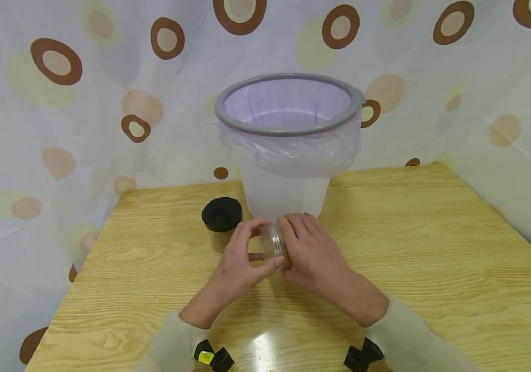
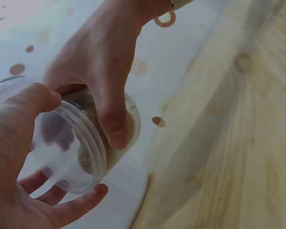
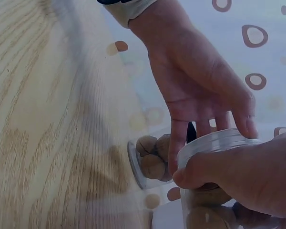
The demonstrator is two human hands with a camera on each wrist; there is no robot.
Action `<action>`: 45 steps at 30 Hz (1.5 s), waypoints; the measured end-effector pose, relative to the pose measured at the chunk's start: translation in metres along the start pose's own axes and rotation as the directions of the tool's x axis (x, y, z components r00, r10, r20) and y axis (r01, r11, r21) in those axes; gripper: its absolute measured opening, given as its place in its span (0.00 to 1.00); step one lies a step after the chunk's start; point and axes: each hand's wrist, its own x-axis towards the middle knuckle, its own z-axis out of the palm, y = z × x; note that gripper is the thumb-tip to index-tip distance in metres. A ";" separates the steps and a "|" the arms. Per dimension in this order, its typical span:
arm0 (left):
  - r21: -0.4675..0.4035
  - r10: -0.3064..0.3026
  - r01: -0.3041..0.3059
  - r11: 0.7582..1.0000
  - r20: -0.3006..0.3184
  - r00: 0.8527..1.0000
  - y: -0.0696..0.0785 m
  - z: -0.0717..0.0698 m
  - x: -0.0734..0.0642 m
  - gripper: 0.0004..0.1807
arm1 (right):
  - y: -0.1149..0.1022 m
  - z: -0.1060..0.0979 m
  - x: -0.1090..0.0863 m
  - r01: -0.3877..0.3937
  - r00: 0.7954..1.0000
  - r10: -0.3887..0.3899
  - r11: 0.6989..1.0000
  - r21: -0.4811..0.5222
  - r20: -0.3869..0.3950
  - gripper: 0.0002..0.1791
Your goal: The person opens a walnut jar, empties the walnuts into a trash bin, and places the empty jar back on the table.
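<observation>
My right hand (image 1: 314, 253) grips a clear plastic jar (image 2: 97, 138), tipped on its side with the threaded rim toward my left hand. Round brown walnuts (image 3: 207, 217) show through its wall. My left hand (image 1: 242, 258) curves its thumb and fingers around the see-through rim end. The thumb lies on one side and the other fingertips on the opposite side. Beside the left hand stands a second clear jar (image 3: 152, 160) with walnuts, topped by a black lid (image 1: 222, 214). The right hand's fingers hide part of the tipped jar.
A white bin (image 1: 284, 194) with a grey ring and a pale purple liner (image 1: 307, 150) stands just behind the hands. The wooden table (image 1: 423, 248) meets patterned sheeting (image 1: 103, 129) at its back and sides.
</observation>
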 end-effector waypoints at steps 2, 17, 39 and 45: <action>-0.053 -0.023 0.022 0.998 -0.021 1.000 -0.002 0.002 0.000 0.36 | 0.000 -0.002 0.000 0.008 1.000 -0.008 1.000 -0.022 0.000 0.51; -0.150 -0.135 0.123 0.981 -0.078 0.988 0.005 0.008 -0.001 0.33 | 0.000 -0.001 -0.004 0.010 1.000 -0.013 0.996 -0.087 -0.027 0.52; -0.022 0.145 -0.144 0.989 0.023 0.989 -0.003 0.008 0.000 0.44 | 0.002 -0.015 -0.006 -0.004 1.000 0.005 0.999 -0.045 0.030 0.52; -0.069 0.039 -0.037 0.997 0.034 0.999 -0.001 0.009 -0.003 0.44 | 0.001 -0.014 -0.008 -0.014 0.999 0.015 0.999 -0.032 0.030 0.50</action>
